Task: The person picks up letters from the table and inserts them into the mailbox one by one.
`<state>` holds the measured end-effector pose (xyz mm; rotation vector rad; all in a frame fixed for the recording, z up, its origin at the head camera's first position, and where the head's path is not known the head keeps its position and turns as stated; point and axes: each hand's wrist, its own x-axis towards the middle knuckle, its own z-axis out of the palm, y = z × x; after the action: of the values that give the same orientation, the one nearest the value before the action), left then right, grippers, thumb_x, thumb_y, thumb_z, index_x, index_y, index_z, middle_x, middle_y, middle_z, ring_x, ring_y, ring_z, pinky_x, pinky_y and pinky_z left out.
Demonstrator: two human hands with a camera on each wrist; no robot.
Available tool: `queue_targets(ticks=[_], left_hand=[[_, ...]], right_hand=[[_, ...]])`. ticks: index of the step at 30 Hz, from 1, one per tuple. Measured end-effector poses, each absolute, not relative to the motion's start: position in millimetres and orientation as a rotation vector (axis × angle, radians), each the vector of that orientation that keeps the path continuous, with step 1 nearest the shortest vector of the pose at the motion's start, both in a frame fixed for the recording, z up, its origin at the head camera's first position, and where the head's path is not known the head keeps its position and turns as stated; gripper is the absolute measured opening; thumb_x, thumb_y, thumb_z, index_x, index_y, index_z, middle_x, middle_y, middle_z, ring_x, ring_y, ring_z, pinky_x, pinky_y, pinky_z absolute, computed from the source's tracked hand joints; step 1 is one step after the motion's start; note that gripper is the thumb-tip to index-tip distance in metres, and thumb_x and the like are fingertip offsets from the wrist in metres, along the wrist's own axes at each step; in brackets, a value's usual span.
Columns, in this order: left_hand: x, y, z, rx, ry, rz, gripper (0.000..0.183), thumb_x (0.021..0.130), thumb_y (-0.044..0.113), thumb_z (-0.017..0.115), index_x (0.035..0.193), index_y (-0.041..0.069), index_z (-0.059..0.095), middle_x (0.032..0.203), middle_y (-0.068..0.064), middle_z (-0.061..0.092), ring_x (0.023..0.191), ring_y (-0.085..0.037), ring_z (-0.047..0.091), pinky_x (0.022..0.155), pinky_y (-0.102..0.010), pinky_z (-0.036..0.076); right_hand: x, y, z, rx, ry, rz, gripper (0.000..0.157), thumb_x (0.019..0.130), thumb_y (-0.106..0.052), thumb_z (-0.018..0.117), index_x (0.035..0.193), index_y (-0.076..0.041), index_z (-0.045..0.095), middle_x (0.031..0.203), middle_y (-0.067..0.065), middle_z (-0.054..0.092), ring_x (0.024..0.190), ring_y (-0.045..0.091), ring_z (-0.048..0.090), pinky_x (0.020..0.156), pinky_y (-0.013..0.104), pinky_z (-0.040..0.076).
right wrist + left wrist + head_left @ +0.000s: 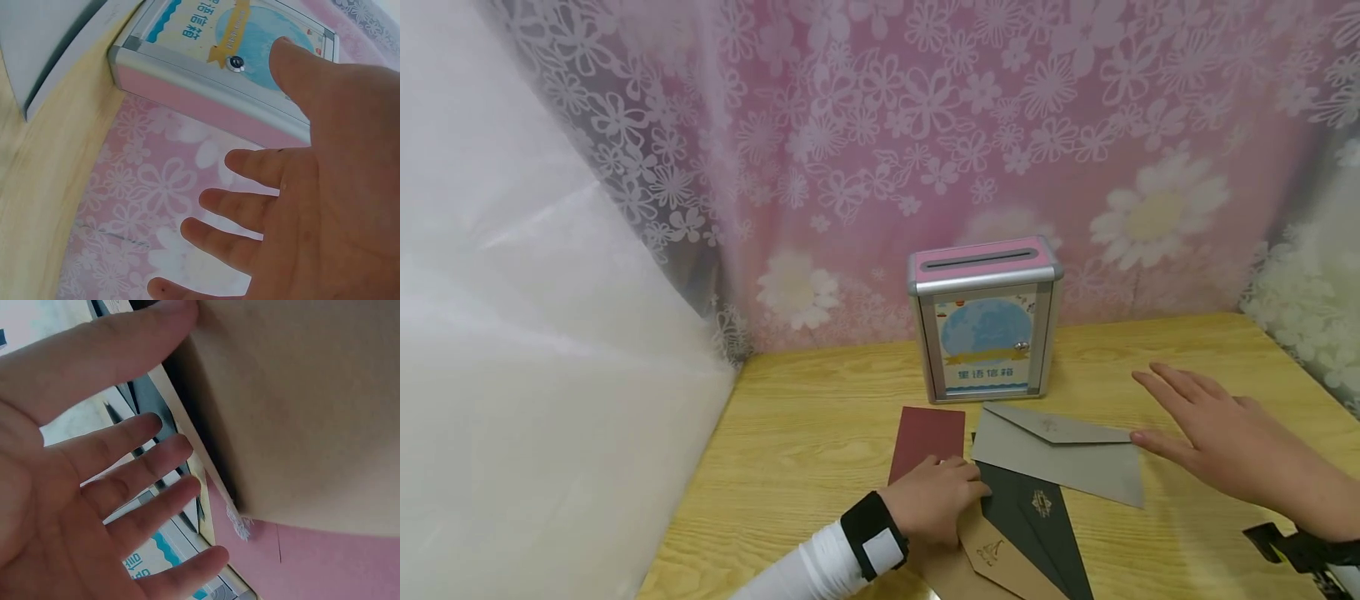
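Several envelopes lie fanned on the wooden table [805, 433]: a dark red one [928, 437], a grey one [1060, 458], a black one [1037, 521] and a brown one [992, 554]. My left hand [962, 485] rests flat on the overlap of the red, brown and black envelopes. In the left wrist view, the left hand [172, 375] has spread, straight fingers, its thumb against the brown envelope [300, 412]. My right hand [1150, 408] hovers open, its thumb at the grey envelope's right corner. A pink-topped letter box [985, 321] with a slot stands behind; the right wrist view shows the box [206, 50] beyond the spread right hand [256, 106].
A pink floral curtain [970, 125] hangs behind the table, and white translucent sheeting [512, 333] covers the left side. White flowers [1315, 317] crowd the right edge. Bare wood lies left of the envelopes and right of the box.
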<state>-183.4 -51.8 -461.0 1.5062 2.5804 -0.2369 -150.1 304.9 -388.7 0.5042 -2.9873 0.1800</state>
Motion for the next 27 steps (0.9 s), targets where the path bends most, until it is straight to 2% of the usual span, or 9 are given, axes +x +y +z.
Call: queue_targets(ticks=[6, 10, 14, 19, 27], left_hand=[[-185, -52, -460, 1.522, 2.575, -0.218, 0.061, 0.067, 0.039, 0.082, 0.123, 0.029, 0.060, 0.113, 0.012, 0.055, 0.102, -0.007, 0.043, 0.082, -0.033, 0.044], [-185, -53, -460, 1.537, 2.582, -0.208, 0.047, 0.067, 0.037, 0.082, 0.110, 0.031, 0.064, 0.103, 0.013, 0.054, 0.094, -0.006, 0.041, 0.077, -0.030, 0.041], [-185, -54, -461, 1.538, 2.589, -0.180, 0.037, 0.066, 0.037, 0.082, 0.098, 0.031, 0.064, 0.096, 0.014, 0.051, 0.092, -0.006, 0.040, 0.078, -0.030, 0.041], [-187, -57, -452, 1.488, 2.563, -0.068, 0.037, 0.064, 0.031, 0.083, 0.092, 0.029, 0.059, 0.092, 0.017, 0.052, 0.089, -0.001, 0.040, 0.076, -0.029, 0.039], [-189, -66, -440, 1.476, 2.463, 0.084, 0.039, 0.068, 0.027, 0.083, 0.093, 0.026, 0.053, 0.075, 0.019, 0.053, 0.064, 0.005, 0.045, 0.068, -0.022, 0.037]], right_hand=[[-151, 303, -392, 0.500, -2.998, 0.173, 0.087, 0.087, -0.065, 0.049, 0.146, -0.004, 0.031, 0.143, 0.029, 0.031, 0.121, 0.050, 0.029, 0.075, 0.077, 0.033], [-152, 302, -393, 0.508, -2.994, 0.180, 0.087, 0.087, -0.065, 0.050, 0.146, -0.003, 0.032, 0.143, 0.029, 0.031, 0.121, 0.050, 0.030, 0.075, 0.077, 0.033], [-152, 301, -395, 0.520, -2.983, 0.183, 0.085, 0.087, -0.063, 0.052, 0.146, -0.003, 0.033, 0.143, 0.029, 0.031, 0.120, 0.049, 0.031, 0.075, 0.076, 0.033], [-152, 301, -396, 0.517, -2.984, 0.183, 0.086, 0.087, -0.062, 0.053, 0.146, -0.004, 0.032, 0.143, 0.028, 0.031, 0.120, 0.050, 0.031, 0.075, 0.077, 0.032], [-151, 299, -396, 0.505, -2.982, 0.211, 0.085, 0.087, -0.064, 0.051, 0.147, -0.006, 0.031, 0.145, 0.026, 0.030, 0.120, 0.048, 0.031, 0.076, 0.077, 0.032]])
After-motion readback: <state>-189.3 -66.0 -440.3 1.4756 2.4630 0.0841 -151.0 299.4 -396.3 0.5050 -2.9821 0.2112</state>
